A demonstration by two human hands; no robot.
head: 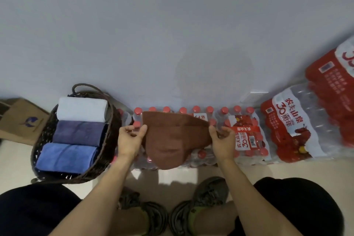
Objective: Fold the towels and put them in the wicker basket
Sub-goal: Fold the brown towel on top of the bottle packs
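Observation:
A brown towel (172,138) is spread between my hands above packs of water bottles, its lower part sagging toward me. My left hand (130,140) pinches its left edge and my right hand (222,140) pinches its right edge. To the left stands a dark wicker basket (113,140) holding three folded towels side by side: a white one (82,109) at the back, a dark blue one (80,133) in the middle and a light blue one (65,157) in front.
Shrink-wrapped packs of red-capped water bottles (247,136) line the grey wall, with more packs (306,120) stacked at the right. A brown paper bag (21,120) lies left of the basket. My knees and shoes (208,193) fill the bottom on the pale floor.

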